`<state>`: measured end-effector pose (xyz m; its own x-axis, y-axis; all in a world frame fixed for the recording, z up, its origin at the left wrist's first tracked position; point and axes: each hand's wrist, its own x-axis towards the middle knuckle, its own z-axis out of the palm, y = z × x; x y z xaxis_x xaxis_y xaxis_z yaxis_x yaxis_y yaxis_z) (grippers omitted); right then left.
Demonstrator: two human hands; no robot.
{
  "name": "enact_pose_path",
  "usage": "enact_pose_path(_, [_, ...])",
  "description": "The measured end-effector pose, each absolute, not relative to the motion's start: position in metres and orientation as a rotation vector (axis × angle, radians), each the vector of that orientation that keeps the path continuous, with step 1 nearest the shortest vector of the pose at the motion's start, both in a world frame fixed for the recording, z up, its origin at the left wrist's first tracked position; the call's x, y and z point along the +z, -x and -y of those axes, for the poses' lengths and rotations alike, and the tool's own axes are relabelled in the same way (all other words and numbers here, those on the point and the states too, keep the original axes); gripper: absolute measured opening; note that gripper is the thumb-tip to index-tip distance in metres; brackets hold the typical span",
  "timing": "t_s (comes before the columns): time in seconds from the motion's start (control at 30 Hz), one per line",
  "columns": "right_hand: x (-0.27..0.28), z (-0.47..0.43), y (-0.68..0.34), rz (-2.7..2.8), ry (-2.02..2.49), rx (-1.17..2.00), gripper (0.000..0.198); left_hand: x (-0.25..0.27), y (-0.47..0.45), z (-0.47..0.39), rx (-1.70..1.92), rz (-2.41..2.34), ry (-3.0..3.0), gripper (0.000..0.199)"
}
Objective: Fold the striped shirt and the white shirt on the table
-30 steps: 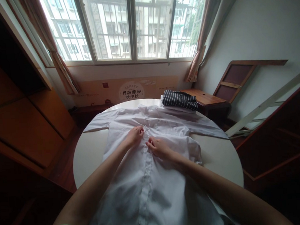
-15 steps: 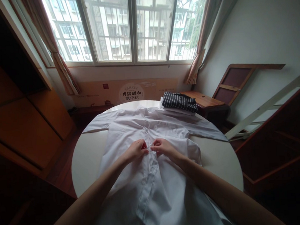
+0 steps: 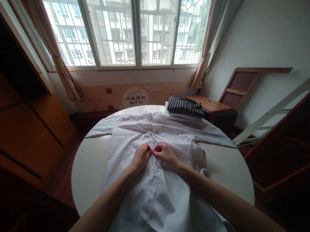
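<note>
Shirt [image 3: 167,189] lies under fingers [image 3: 157,148]; placket [image 3: 152,185] apparently pinched.

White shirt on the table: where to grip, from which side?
Probably the front placket, pinched from left and right, where the left hand and right hand come together. The white shirt lies spread out, and this strip runs down its middle, so its edges should catch easily.

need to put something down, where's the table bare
Bare table lies left and right, each patch between the shirt, a sleeve and the rim. Crowded: the middle, where the left hand and right hand pinch the shirt, and the far right, under the folded clothes.
</note>
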<state>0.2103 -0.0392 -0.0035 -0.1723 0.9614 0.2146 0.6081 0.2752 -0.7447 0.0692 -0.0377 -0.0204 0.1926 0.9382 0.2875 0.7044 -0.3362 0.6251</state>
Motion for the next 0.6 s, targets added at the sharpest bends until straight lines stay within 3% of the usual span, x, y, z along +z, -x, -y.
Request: enact_pose_path(0.6, [-0.0105, 0.039, -0.2132, 1.835, 1.312, 0.791, 0.017, -0.0142, -0.0631, 0.0421, 0.834, -1.484, -2.197, 0.01])
